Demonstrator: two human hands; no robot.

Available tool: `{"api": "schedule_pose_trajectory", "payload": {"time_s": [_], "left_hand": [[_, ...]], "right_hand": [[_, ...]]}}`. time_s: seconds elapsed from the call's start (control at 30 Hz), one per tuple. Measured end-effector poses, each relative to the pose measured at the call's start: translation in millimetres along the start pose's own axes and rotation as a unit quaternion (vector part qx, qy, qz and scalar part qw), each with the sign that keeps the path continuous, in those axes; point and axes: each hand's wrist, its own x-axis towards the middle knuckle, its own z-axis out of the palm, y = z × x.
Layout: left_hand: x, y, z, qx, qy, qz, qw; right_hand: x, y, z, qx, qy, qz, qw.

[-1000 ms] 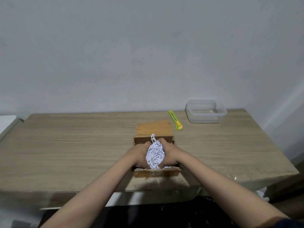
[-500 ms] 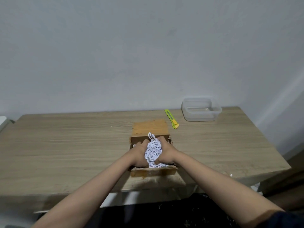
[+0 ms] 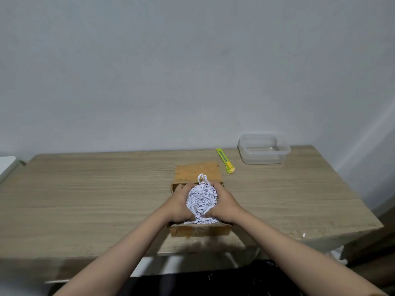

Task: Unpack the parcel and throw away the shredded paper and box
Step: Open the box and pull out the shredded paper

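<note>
An open brown cardboard box (image 3: 197,231) sits near the front edge of the wooden table (image 3: 96,197), its far flap (image 3: 197,170) laid flat. A wad of white shredded paper (image 3: 202,197) bulges out of the box. My left hand (image 3: 178,202) presses the wad from the left and my right hand (image 3: 223,202) from the right, so both cup it between them. Loose shreds lie in the box under my hands. Anything else inside the box is hidden.
A yellow-green box cutter (image 3: 225,160) lies just beyond the box on the right. A clear plastic container (image 3: 264,148) stands at the table's back right. A white object (image 3: 6,165) pokes in at the far left. Dark floor with scattered shreds lies below the front edge.
My hands stay pressed around the shredded paper in the box. The wad looks a little rounder and fuller between them. The camera has shifted slightly.
</note>
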Motion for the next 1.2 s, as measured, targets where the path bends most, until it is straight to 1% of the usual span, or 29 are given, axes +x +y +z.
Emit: {"api": "schedule_pose_trajectory", "payload": {"time_s": [0.17,0.4,0.5,0.67,0.83,0.93,1.07,1.2], "left_hand": [[-2,3,-8,-0.016,0.020,0.034,0.999],[-6,10,-26,-0.042,0.038,0.044,0.997],[-6,13,-35,-0.021,0.046,0.060,0.997],[-4,24,-55,-0.016,0.046,0.060,0.997],[4,49,-64,-0.033,0.041,0.074,0.996],[13,72,-61,-0.034,0.041,0.098,0.994],[28,104,-46,-0.010,0.042,0.111,0.993],[42,138,-16,-0.013,0.026,0.115,0.993]], "right_hand": [[-1,-9,-8,-0.022,0.013,-0.017,1.000],[-1,-28,-14,-0.024,0.037,-0.039,0.998],[1,-39,-16,-0.033,0.039,-0.048,0.998],[0,-61,-27,-0.050,0.043,-0.060,0.996],[-7,-80,-55,-0.073,0.052,-0.068,0.994],[-13,-81,-78,-0.077,0.063,-0.062,0.993],[-21,-69,-114,-0.076,0.078,-0.059,0.992],[-31,-45,-151,-0.078,0.083,-0.043,0.993]]}}
